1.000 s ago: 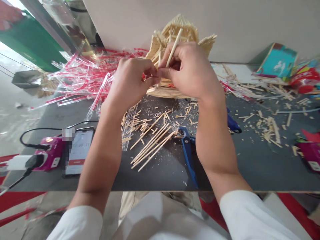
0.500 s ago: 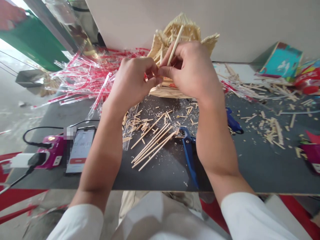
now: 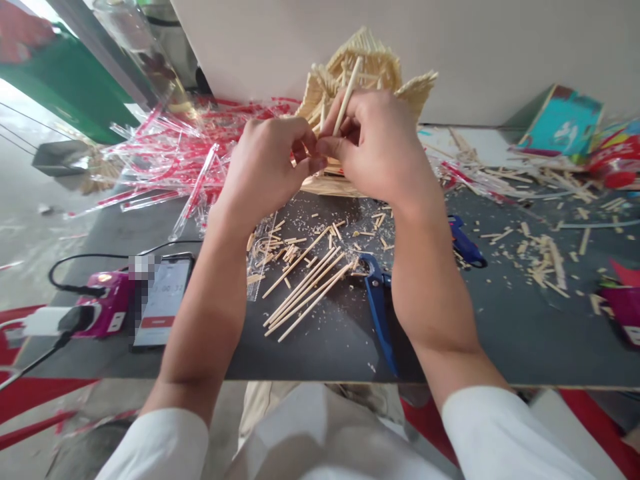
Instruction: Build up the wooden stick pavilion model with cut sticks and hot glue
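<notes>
My right hand [image 3: 380,143] is closed around a pale wooden stick [image 3: 349,92] that points up and away from me. My left hand [image 3: 265,167] is curled, its fingertips pinched against the right hand's fingertips near the stick's lower end. Both hands hover above the dark table [image 3: 500,333], in front of a model built of many wooden sticks [image 3: 367,63] that stands by the wall. Below my hands lie several loose long sticks [image 3: 305,290] and short offcuts.
Blue-handled cutters [image 3: 377,303] lie under my right forearm. A phone [image 3: 163,300] and a pink device [image 3: 103,310] with cables sit at the left. A heap of red-and-clear wrappers [image 3: 175,157] covers the back left. Stick scraps [image 3: 540,257] and a teal box [image 3: 563,123] are at the right.
My hands have shifted very slightly while staying pinched together on the stick; the view has moved a little. Nothing else has moved.
</notes>
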`<move>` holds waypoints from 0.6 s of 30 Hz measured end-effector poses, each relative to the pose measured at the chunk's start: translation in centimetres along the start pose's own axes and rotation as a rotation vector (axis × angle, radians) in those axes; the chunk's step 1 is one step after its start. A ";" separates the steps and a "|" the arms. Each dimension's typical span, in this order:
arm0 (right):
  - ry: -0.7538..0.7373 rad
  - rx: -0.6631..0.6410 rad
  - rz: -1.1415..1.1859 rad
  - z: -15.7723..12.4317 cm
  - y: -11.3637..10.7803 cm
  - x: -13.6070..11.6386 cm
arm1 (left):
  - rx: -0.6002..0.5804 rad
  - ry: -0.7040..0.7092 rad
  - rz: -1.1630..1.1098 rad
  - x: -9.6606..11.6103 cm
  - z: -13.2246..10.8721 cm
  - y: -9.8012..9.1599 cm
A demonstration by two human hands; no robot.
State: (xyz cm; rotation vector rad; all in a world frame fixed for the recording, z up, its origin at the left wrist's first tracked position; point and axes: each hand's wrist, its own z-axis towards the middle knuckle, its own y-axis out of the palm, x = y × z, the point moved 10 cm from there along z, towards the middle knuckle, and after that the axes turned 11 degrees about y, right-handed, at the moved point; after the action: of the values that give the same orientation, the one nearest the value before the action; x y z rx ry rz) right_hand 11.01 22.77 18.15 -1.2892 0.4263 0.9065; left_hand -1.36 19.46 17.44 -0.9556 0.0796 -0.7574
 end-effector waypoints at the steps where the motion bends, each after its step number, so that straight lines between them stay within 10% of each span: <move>1: -0.013 -0.007 0.010 -0.1 -0.1 -0.2 | -0.001 0.002 -0.010 0.1 0.0 -0.1; 11: -0.433 -0.201 0.712 -5.3 -4.8 -4.4 | -0.271 -0.037 -0.939 6.8 -0.9 -0.7; 18: -0.436 -0.339 0.933 -10.1 -2.6 -0.3 | -0.674 -0.221 -1.398 11.8 -5.2 3.7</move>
State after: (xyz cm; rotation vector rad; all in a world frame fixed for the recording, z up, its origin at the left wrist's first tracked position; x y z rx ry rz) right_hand 14.89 13.12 17.38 -1.1239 0.5456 2.0707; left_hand 7.45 9.81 14.54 -1.7257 -0.6332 -1.9640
